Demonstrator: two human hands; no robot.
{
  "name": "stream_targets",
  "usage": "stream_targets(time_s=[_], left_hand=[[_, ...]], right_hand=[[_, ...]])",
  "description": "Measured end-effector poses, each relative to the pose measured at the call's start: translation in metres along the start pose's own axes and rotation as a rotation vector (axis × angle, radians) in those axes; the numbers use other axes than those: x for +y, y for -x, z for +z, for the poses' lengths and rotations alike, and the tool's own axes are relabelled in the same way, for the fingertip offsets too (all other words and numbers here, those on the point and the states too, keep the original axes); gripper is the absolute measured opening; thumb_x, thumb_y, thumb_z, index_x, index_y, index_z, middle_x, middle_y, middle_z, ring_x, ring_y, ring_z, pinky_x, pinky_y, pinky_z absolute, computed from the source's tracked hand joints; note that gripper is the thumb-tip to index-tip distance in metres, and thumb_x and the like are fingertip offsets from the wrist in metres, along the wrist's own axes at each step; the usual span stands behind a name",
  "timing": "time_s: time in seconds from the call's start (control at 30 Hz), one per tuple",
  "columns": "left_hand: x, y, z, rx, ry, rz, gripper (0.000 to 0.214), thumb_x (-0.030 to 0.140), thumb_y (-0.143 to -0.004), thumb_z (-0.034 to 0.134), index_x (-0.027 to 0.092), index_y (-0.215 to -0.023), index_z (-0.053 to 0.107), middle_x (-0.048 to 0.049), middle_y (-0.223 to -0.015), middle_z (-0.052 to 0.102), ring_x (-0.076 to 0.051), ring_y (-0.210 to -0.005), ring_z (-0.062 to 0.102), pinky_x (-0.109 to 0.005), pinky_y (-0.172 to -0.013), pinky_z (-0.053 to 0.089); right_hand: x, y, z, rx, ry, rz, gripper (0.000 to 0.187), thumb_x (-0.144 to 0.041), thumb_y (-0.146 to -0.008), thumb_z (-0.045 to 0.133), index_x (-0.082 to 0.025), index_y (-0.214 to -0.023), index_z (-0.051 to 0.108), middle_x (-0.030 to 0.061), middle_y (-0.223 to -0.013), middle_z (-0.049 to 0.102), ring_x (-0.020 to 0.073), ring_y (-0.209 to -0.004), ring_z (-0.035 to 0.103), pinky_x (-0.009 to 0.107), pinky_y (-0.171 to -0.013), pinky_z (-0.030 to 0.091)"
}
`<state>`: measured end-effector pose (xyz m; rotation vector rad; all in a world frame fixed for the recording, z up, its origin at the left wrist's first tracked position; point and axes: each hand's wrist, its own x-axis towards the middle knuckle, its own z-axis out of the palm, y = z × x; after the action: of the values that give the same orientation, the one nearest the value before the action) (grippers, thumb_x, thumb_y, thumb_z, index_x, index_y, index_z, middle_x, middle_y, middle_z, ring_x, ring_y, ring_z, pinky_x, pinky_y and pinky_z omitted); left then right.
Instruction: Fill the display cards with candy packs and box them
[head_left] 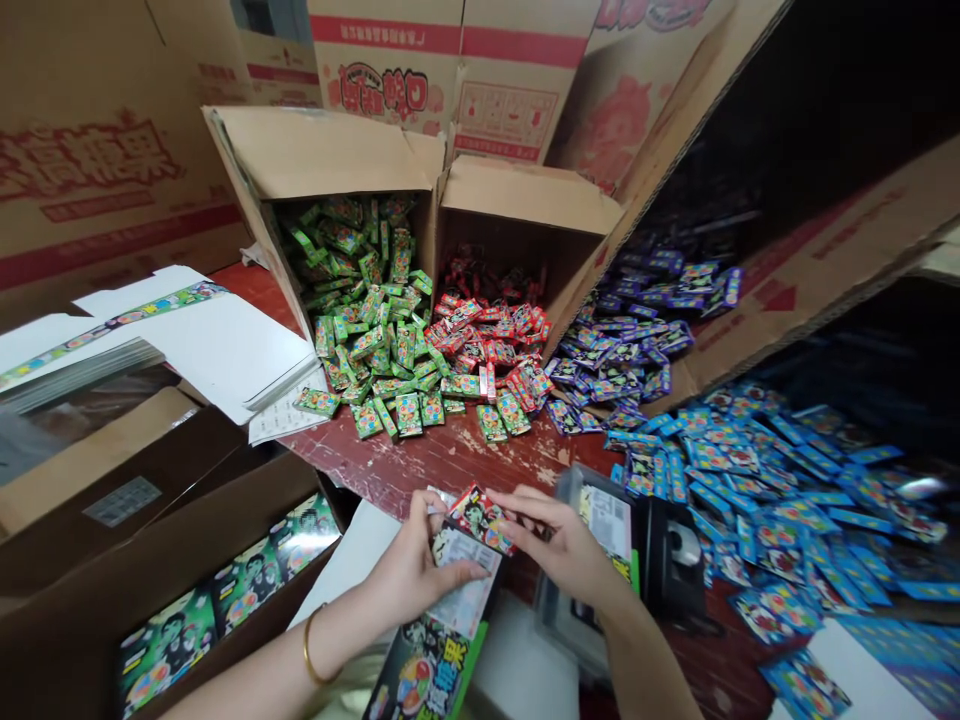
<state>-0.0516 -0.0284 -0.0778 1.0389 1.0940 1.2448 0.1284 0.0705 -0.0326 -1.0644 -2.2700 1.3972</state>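
My left hand point(416, 570) is curled around the printed carton point(466, 590), thumb pressed flat on its face. My right hand point(559, 545) pinches the carton's top flap between its fingertips. Just right of the carton stands a tape dispenser point(675, 560). Beyond the carton, on the red table point(450, 460), lie heaps of green packets point(367, 330) and red packets point(487, 335). Right of it are the blue packets point(750, 480).
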Motion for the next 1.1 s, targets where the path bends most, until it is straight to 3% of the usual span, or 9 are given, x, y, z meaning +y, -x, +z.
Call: stream_targets(time_s=[0.2,0.37,0.57,0.7,0.83,0.93,1.0,1.1], left_hand=[[-0.001,0.001,-0.001,-0.054,0.072,-0.044,0.057,0.027,-0.078,0.068,0.022,-0.114,0.024,-0.0041,-0.098,0.061,-0.015,-0.088,0.059,-0.028,-0.079,0.046],[-0.004,-0.004,-0.006,-0.014,0.088,-0.011,0.053,0.028,-0.079,0.068,0.022,-0.110,0.025,-0.0035,-0.095,0.061,-0.015,-0.084,0.059,-0.027,-0.075,0.044],[-0.002,-0.004,-0.006,0.107,-0.159,-0.024,0.048,0.033,-0.074,0.070,0.021,-0.095,0.029,0.0048,-0.076,0.038,-0.009,-0.066,0.040,-0.020,-0.059,0.032],[-0.005,-0.004,-0.005,0.064,-0.243,0.006,0.046,0.037,-0.074,0.070,0.019,-0.092,0.031,0.0027,-0.079,0.034,-0.011,-0.071,0.035,-0.022,-0.064,0.032],[-0.006,-0.004,-0.002,0.024,-0.219,0.044,0.047,0.037,-0.074,0.070,0.020,-0.095,0.032,0.0015,-0.081,0.040,-0.012,-0.076,0.041,-0.023,-0.068,0.034],[-0.002,-0.004,-0.001,-0.034,-0.070,0.043,0.051,0.032,-0.077,0.068,0.021,-0.110,0.031,-0.0011,-0.089,0.050,-0.014,-0.082,0.050,-0.023,-0.070,0.037],[0.001,-0.004,-0.005,-0.043,-0.088,0.057,0.042,0.030,-0.078,0.066,0.020,-0.107,0.038,-0.0014,-0.090,0.052,-0.014,-0.083,0.050,-0.023,-0.072,0.038],[0.004,-0.005,-0.012,-0.039,-0.244,0.000,0.029,0.034,-0.077,0.066,0.017,-0.087,0.045,0.0021,-0.074,0.046,-0.011,-0.068,0.043,-0.021,-0.062,0.033]], right_hand=[[-0.015,-0.011,-0.003,-0.054,-0.042,-0.041,0.028,-0.036,-0.084,0.059,-0.017,-0.099,0.071,0.0080,-0.092,0.051,0.0166,-0.088,0.051,0.027,-0.073,0.041],[-0.009,-0.022,0.002,0.036,-0.144,0.042,0.029,-0.030,-0.073,0.070,-0.014,-0.097,0.070,0.0051,-0.080,0.054,0.0117,-0.067,0.047,0.024,-0.058,0.036],[-0.014,-0.024,0.000,0.004,-0.107,0.056,0.028,-0.030,-0.075,0.066,-0.016,-0.100,0.069,0.0058,-0.085,0.057,0.0119,-0.068,0.048,0.024,-0.057,0.036],[-0.024,-0.025,-0.003,-0.007,-0.064,0.048,0.026,-0.027,-0.072,0.069,-0.017,-0.096,0.070,0.0046,-0.082,0.056,0.0120,-0.068,0.048,0.024,-0.058,0.036],[-0.026,-0.024,-0.002,-0.076,-0.109,0.027,0.026,-0.028,-0.071,0.071,-0.017,-0.095,0.070,0.0039,-0.081,0.056,0.0111,-0.066,0.048,0.023,-0.057,0.037],[-0.014,-0.025,-0.002,-0.125,-0.114,0.026,0.023,-0.035,-0.067,0.075,-0.014,-0.073,0.068,0.0050,-0.083,0.056,0.0112,-0.065,0.050,0.024,-0.057,0.039],[0.002,-0.033,-0.004,-0.045,-0.048,0.023,0.034,-0.042,-0.068,0.073,-0.014,-0.055,0.060,0.0054,-0.079,0.055,0.0127,-0.066,0.052,0.026,-0.060,0.041],[0.031,-0.058,-0.004,0.276,0.083,0.078,0.041,-0.049,-0.072,0.064,-0.017,-0.050,0.052,0.0068,-0.073,0.052,0.0184,-0.072,0.052,0.033,-0.072,0.045]])
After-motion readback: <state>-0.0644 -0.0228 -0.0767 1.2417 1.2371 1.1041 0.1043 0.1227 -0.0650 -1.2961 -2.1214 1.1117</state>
